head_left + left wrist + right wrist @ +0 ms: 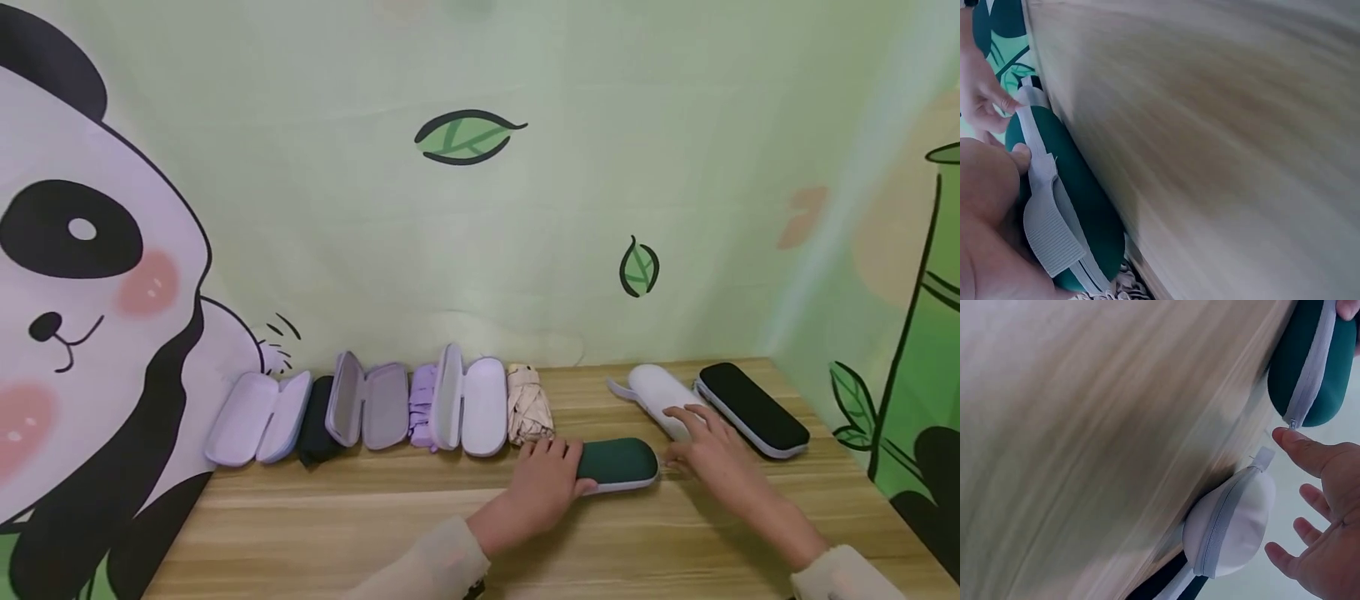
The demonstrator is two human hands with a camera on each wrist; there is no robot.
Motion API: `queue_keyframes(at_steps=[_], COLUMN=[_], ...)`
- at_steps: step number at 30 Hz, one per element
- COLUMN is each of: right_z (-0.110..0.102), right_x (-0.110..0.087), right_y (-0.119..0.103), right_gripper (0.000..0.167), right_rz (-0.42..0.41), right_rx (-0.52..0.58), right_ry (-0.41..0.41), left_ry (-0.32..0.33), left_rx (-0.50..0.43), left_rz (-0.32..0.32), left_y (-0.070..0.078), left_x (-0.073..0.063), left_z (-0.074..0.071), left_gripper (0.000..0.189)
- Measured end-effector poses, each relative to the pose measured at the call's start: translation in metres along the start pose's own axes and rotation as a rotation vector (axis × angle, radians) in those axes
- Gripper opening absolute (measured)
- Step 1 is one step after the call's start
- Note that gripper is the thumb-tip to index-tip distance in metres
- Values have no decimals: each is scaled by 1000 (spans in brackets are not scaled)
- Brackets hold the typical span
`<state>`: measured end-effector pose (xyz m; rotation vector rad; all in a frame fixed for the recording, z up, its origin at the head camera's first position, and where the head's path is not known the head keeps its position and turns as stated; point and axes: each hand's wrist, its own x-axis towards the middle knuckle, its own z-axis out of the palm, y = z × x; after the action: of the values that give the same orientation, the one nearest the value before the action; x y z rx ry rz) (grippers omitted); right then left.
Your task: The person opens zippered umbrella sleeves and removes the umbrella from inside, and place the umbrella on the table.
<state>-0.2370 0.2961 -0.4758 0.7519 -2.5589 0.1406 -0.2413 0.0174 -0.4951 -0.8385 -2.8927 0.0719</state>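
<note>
Where the wooden table (322, 525) runs nearest the person, both forearms reach in, and the left hand (543, 477) grips the green case (618, 462) by its left end, fingers curled over the top and thumb along the near side, I'd guess to stop it sliding. The right hand (712, 454) is at the other end, its thumb tip touching the small zip pull (1293, 424); the other visible fingers are bent and spread, holding nothing, and I cannot tell whether a hidden forefinger pinches the pull. That case lies flat with its zipped seam facing the person, which seems handy for getting at the zip. Just behind the right fingers lies a closed white case (656, 387), with a closed black case (750, 408) beside it. Along the back, a beige bundle (528, 404), an open white case (485, 408), a purple bundle (422, 404), an open grey case (386, 408), a black bundle (321, 421) and an open lilac case (242, 421) make a row, perhaps paired case with bundle. Beyond hangs a green backdrop (675, 125) with a panda (90, 308).
</note>
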Motion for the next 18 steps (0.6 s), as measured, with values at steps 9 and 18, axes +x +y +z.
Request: queue_keyframes(at_steps=[9, 18], right_z=[4, 6], right_x=[-2, -2], right_y=[-9, -18], right_gripper=[19, 18], right_rz=[6, 29], right_rx=[97, 122], right_ry=[79, 71], left_ry=[-88, -88], left_rx=[-62, -37], left_rz=[-192, -221], left_y=[17, 21], left_x=[10, 9], left_z=[-10, -6], left_gripper=[65, 68])
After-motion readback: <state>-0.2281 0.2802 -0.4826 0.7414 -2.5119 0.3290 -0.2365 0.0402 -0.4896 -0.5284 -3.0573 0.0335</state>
